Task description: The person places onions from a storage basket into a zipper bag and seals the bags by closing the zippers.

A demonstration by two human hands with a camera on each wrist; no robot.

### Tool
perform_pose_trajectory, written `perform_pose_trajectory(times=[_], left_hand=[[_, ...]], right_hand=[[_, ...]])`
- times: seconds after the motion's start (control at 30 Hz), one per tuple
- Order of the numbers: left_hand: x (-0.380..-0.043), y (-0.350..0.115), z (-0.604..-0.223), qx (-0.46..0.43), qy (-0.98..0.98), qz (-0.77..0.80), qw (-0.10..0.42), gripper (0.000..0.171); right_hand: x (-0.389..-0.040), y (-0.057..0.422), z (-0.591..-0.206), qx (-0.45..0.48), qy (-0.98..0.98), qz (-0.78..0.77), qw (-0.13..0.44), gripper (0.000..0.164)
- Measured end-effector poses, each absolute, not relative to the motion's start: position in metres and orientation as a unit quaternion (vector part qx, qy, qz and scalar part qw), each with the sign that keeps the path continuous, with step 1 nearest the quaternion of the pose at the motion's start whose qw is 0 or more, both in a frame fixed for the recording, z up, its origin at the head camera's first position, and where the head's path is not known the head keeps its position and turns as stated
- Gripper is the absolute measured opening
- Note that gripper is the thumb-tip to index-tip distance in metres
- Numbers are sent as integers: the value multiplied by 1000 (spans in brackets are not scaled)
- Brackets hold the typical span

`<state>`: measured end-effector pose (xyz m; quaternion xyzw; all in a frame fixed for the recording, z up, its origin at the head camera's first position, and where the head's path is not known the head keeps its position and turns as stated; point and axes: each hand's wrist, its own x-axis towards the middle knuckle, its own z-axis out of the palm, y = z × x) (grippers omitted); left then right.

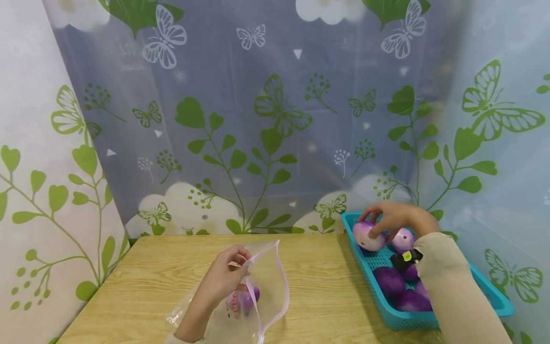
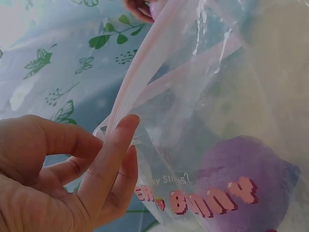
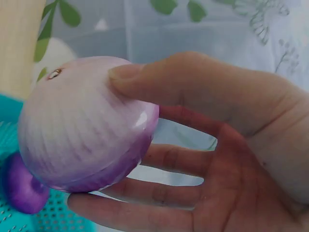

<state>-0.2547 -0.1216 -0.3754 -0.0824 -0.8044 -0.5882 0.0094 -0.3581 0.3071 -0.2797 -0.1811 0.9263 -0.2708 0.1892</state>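
The hands work apart from each other: the left hand (image 1: 225,274) pinches the rim of a clear bag (image 1: 273,286) between thumb and fingers, and the right hand (image 1: 393,217) grips a pale, purple-tinged onion (image 3: 89,125), its thumb on one side and fingers round the other. That onion is at the far left end of a turquoise basket (image 1: 386,319); whether it touches the basket I cannot tell. The bag is on the wooden counter (image 1: 318,286), its pink-edged mouth gaping toward the basket, with a purple ball-like item (image 2: 241,169) inside (partly covered by the bag's pink printed lettering). In the basket, a second pale onion (image 1: 403,240) is just beside the held one, and several dark purple pieces (image 1: 388,282) lie nearer the person. Behind hangs a butterfly-and-leaf patterned sheet (image 1: 326,134).
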Motion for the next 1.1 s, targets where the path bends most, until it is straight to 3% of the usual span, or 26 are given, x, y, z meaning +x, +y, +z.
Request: perform_pose_trajectory(times=[0.43, 0.73, 1.1], left_hand=[[-253, -122, -374, -81, -806, -586, 0, 13], [-253, -123, -372, -83, -803, -590, 4, 20], [-252, -123, -370, -81, -800, -595, 3, 20]], right_hand=[[-329, 245, -261, -274, 922, -233, 143, 53], [-315, 197, -270, -342, 885, -261, 180, 45], [-311, 166, -280, -371, 877, -248, 177, 43]])
